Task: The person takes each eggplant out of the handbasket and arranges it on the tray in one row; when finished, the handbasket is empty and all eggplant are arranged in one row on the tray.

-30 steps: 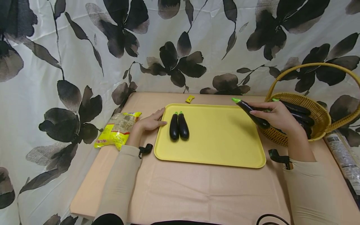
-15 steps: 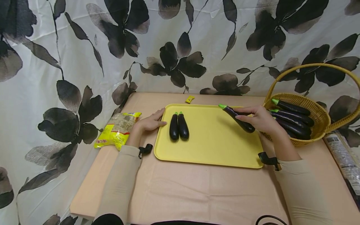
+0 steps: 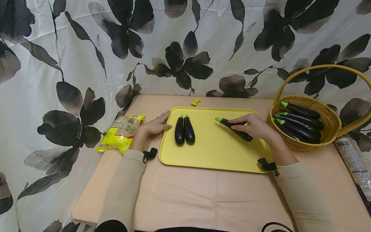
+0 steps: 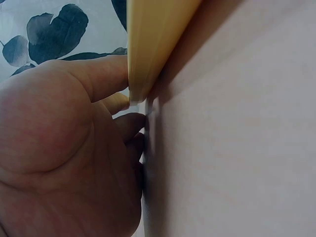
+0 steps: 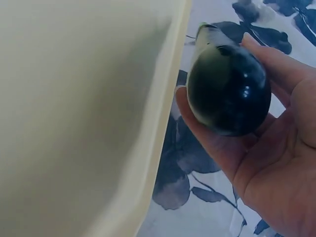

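Note:
My right hand holds a dark, glossy eggplant between thumb and fingers, over the right part of a yellow tray. Its green stem end points to the far left. In the right wrist view the rounded bottom of this eggplant faces the camera, beside the tray's rim. On the tray's left side two more eggplants, one and another, lie side by side, stems away from me. My left hand rests with fingers extended at the tray's left edge, its thumb touching the rim.
A wicker basket with a tall handle stands right of the tray, several eggplants inside. A yellow snack-like bag lies at left, a small yellow packet behind the tray. A clear plastic-wrapped item sits far right.
My right hand has carried the eggplant leftward from the basket's edge to over the tray, and lower. The left hand has stayed at the tray's edge.

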`<state>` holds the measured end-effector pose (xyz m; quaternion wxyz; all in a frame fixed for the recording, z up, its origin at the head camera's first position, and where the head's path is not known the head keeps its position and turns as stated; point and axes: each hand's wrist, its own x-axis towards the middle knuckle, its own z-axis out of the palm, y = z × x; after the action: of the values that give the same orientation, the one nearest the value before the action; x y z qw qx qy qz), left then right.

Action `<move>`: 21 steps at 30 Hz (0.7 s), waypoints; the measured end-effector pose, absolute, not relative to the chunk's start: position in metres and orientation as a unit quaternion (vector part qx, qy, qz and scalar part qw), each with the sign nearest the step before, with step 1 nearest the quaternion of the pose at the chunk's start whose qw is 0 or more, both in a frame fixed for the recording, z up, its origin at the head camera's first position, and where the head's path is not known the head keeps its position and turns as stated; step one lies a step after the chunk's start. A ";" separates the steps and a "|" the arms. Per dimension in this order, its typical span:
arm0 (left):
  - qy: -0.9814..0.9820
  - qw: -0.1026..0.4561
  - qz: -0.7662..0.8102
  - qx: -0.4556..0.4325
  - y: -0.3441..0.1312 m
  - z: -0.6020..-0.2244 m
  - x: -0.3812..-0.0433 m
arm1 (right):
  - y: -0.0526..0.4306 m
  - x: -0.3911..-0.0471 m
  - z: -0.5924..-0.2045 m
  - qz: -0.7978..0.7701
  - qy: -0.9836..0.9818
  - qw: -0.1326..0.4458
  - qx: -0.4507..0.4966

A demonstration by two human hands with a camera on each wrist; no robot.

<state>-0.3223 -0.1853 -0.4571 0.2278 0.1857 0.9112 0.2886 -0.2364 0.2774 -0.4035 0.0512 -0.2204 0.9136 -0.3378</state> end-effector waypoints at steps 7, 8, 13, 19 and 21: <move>0.911 0.231 0.288 0.182 -0.185 -0.456 -0.322 | 0.268 -0.237 -0.409 -0.301 0.915 0.102 -0.246; 0.912 0.231 0.288 0.181 -0.185 -0.456 -0.323 | 0.266 -0.237 -0.409 -0.294 0.915 0.112 -0.255; 0.914 0.229 0.283 0.181 -0.185 -0.457 -0.324 | 0.260 -0.235 -0.407 -0.259 0.910 0.161 -0.279; 0.912 0.228 0.286 0.185 -0.185 -0.458 -0.323 | 0.251 -0.236 -0.407 -0.252 0.904 0.191 -0.286; 0.911 0.228 0.288 0.185 -0.185 -0.458 -0.323 | 0.248 -0.239 -0.409 -0.257 0.901 0.188 -0.294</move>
<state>-0.3228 -0.1852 -0.4576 0.2284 0.1852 0.9112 0.2884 -0.2386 0.2478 -0.4089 0.1879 -0.2942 0.9011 -0.2571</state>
